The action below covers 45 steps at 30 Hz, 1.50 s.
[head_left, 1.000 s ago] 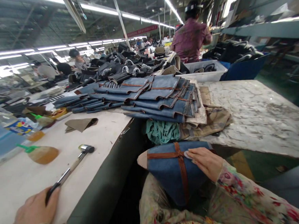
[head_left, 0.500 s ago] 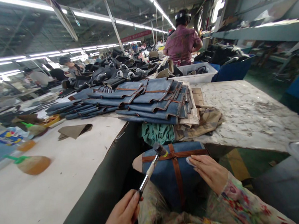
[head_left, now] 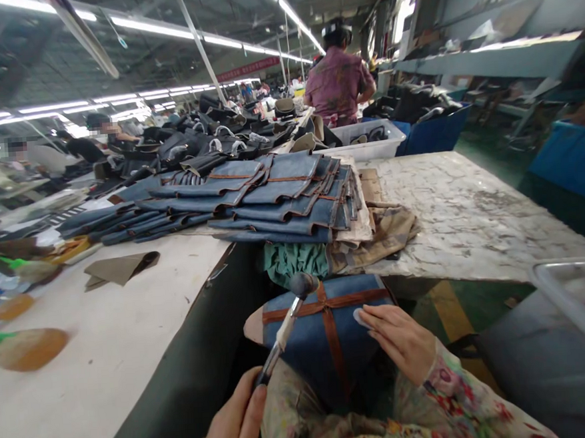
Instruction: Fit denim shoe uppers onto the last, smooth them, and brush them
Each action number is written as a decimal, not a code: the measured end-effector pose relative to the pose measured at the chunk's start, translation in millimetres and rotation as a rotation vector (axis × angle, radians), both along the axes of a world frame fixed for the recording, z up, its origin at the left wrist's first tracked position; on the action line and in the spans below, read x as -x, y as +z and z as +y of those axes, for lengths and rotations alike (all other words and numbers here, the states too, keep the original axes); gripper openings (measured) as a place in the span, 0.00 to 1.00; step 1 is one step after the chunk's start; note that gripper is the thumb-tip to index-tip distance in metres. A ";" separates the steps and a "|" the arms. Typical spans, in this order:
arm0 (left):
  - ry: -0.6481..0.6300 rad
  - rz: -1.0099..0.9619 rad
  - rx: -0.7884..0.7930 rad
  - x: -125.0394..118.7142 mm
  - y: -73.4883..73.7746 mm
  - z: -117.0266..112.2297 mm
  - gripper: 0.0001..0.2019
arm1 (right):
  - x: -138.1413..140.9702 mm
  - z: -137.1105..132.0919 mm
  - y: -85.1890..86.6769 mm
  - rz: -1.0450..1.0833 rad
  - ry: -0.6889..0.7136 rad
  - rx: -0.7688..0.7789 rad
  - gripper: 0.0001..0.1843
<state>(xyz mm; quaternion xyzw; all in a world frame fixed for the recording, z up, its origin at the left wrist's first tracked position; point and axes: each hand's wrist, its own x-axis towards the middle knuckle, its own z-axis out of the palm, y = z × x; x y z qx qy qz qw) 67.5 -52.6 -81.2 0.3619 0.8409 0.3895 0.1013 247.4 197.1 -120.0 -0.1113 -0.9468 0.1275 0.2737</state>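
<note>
My left hand (head_left: pixel 236 416) is wrapped round the grip of a hammer (head_left: pixel 288 321) with a dark grey head and a shiny shaft partly covered in a pale wrap. Its head is over the upper part of a blue bag piece (head_left: pixel 306 351) with crossed brown straps, held above my lap; whether it touches the piece I cannot tell. My right hand (head_left: pixel 406 338) lies along the right side of that piece, fingers pressed together over a small flat white piece (head_left: pixel 358 316). What the white piece is does not show.
Blue pieces with brown trim (head_left: pixel 290 192) are stacked ahead, by a green cloth (head_left: pixel 296 264). Glue bottles (head_left: pixel 28 349) stand on the white table (head_left: pixel 144 323) at left. A grey bin (head_left: pixel 556 347) is at right. A person in a purple shirt (head_left: pixel 336 86) works beyond.
The whole scene has shifted left as my view turned right. The hammer head has turned, its grey end now facing me more. My right hand keeps its place on the blue piece.
</note>
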 end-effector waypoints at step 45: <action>-0.433 0.143 0.479 -26.7 10.3 99.2 0.17 | -24.3 1.2 -8.7 0.059 -0.123 -0.002 0.19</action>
